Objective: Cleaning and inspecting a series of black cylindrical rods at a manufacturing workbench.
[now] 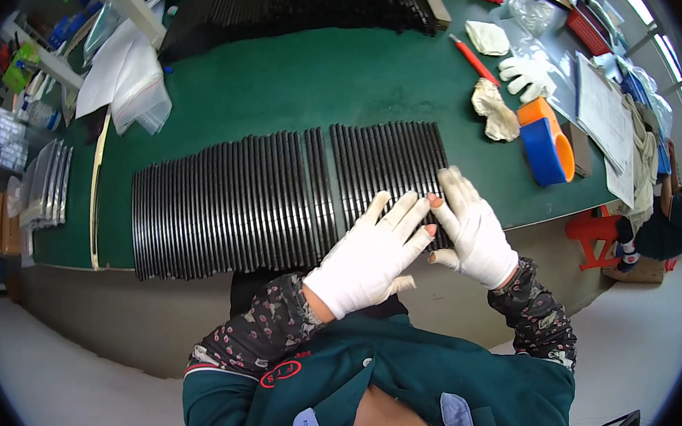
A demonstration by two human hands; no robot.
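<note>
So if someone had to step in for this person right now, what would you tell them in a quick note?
Left hand: white glove, fingers spread flat on the near end of the right-hand group of black strips; no grip on anything.
Right hand: gloved, flat on the same group's right edge, some fingertips bare.
Things: a wider group of black strips lies to the left on the green table, a narrow gap between the two. More dark strips are stacked at the far side.
Done: both groups lie in neat rows.
Left: cannot tell from this view.

Near ends of black strips (390,172) hidden under gloved hands, far stack (298,6) cut off
</note>
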